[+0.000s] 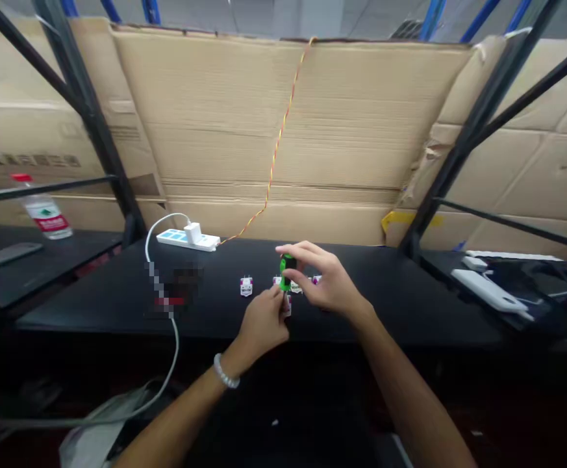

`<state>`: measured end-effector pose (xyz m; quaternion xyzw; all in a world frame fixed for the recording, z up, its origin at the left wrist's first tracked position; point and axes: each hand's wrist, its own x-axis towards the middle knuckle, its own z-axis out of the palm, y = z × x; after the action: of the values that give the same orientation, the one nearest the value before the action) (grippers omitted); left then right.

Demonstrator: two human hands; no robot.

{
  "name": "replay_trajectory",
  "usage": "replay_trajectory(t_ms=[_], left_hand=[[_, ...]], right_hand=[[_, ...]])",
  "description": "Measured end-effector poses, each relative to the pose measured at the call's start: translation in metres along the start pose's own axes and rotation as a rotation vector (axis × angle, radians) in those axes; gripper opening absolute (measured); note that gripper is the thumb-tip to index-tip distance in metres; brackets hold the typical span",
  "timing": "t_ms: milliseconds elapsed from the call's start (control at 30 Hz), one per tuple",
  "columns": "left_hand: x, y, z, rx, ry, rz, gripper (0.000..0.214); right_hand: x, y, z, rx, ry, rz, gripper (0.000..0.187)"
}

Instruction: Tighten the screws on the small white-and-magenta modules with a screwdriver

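Note:
My right hand (323,278) pinches the top of a small green and black screwdriver (286,271), held upright over the black table (410,305). Just below it, my left hand (264,323) is closed on a small white and pink module (287,305) under the tool's tip. A beaded bracelet sits on my left wrist. Other small white and pink modules lie on the table: one to the left (247,286), others partly hidden behind my right hand (315,280).
A white power strip (188,239) with a plugged charger and white cable (173,338) lies at the back left. A twisted red-yellow wire (278,140) hangs down the cardboard wall. A water bottle (44,211) stands far left; white devices (488,289) lie at right.

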<state>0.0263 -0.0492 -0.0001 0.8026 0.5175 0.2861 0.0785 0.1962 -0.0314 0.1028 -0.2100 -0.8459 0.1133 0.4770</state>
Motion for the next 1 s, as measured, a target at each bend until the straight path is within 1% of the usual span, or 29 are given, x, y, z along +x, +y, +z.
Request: replay_trajectory(t_ms=[100, 200, 333, 400, 467, 533, 567, 633, 700, 767, 833, 1000], left_hand=[[0.002, 0.001, -0.001, 0.008, -0.014, -0.001, 0.019], [0.002, -0.001, -0.006, 0.007, -0.028, 0.019, 0.016], [0.003, -0.002, -0.021, -0.017, -0.091, 0.045, 0.016], [0.005, 0.002, -0.029, 0.01, -0.084, 0.054, 0.015], [0.009, 0.009, -0.033, 0.07, -0.062, 0.076, 0.016], [0.016, 0.02, -0.031, 0.115, -0.08, 0.121, 0.019], [0.021, 0.026, -0.027, 0.124, -0.119, 0.153, 0.02], [0.032, 0.036, -0.016, 0.134, -0.196, 0.191, 0.021], [0.042, 0.043, -0.004, 0.166, -0.247, 0.189, 0.021], [0.049, 0.047, 0.005, 0.182, -0.268, 0.188, 0.022], [0.053, 0.047, 0.01, 0.196, -0.278, 0.189, 0.023], [0.057, 0.044, 0.009, 0.248, -0.31, 0.187, 0.023]], right_hand=[[-0.001, 0.0, -0.002, -0.001, -0.005, -0.002, 0.038], [-0.006, -0.001, -0.013, -0.024, 0.038, -0.007, 0.042], [-0.027, -0.003, -0.042, -0.065, 0.25, 0.08, 0.041], [-0.041, -0.005, -0.057, -0.056, 0.36, 0.12, 0.043], [-0.055, -0.007, -0.069, -0.063, 0.428, 0.126, 0.042], [-0.067, -0.009, -0.076, -0.054, 0.492, 0.127, 0.043], [-0.073, -0.009, -0.078, -0.046, 0.513, 0.126, 0.044], [-0.083, -0.01, -0.08, -0.035, 0.539, 0.128, 0.045], [-0.089, -0.009, -0.082, -0.036, 0.542, 0.138, 0.046], [-0.094, -0.007, -0.083, -0.037, 0.533, 0.148, 0.045], [-0.096, -0.006, -0.085, -0.037, 0.528, 0.154, 0.045], [-0.097, -0.005, -0.089, -0.051, 0.544, 0.153, 0.044]])
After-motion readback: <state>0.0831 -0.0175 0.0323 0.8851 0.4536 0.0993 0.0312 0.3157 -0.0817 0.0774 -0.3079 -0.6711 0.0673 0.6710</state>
